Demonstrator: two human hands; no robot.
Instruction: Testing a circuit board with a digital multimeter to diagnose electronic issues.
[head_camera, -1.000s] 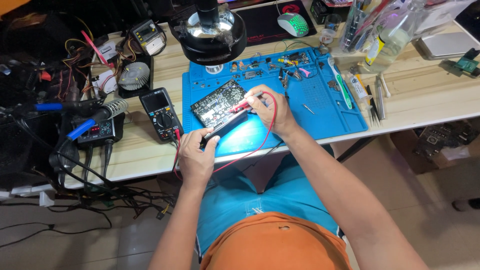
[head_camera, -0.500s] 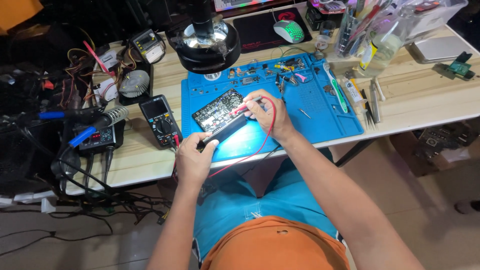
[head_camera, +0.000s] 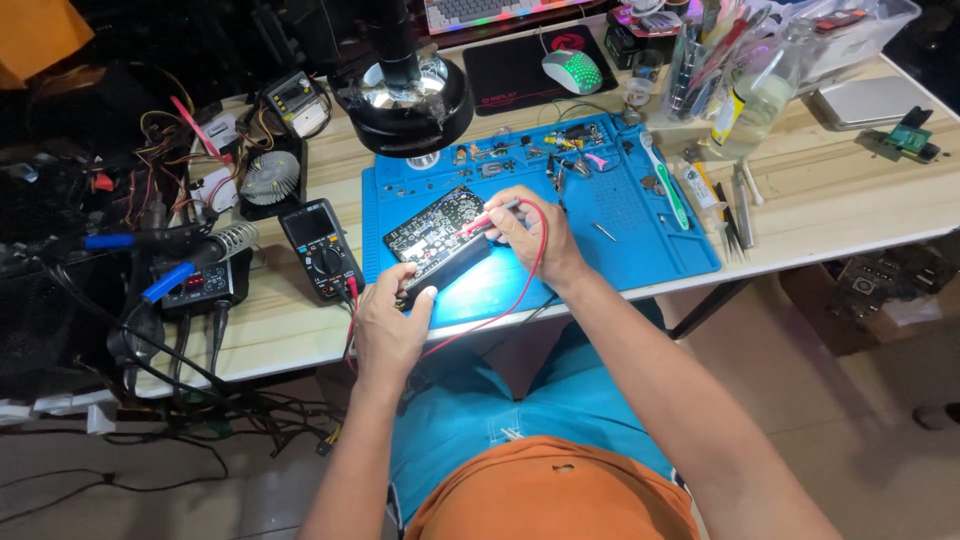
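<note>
Around the circuit board (head_camera: 432, 232) room is tight. At twelve o'clock the black lamp head (head_camera: 408, 100) overhangs the blue mat (head_camera: 640, 235) — a low ceiling for any reach from above. At nine o'clock the multimeter (head_camera: 320, 248) lies just beside the mat's edge, its red lead (head_camera: 520, 285) looping across the near side at five o'clock. Small parts (head_camera: 540, 150) crowd the mat's far strip. Open mat lies at three o'clock — only a green-handled brush (head_camera: 662, 180) and tweezers (head_camera: 740, 205) line the surface (head_camera: 850, 190) beyond.
</note>
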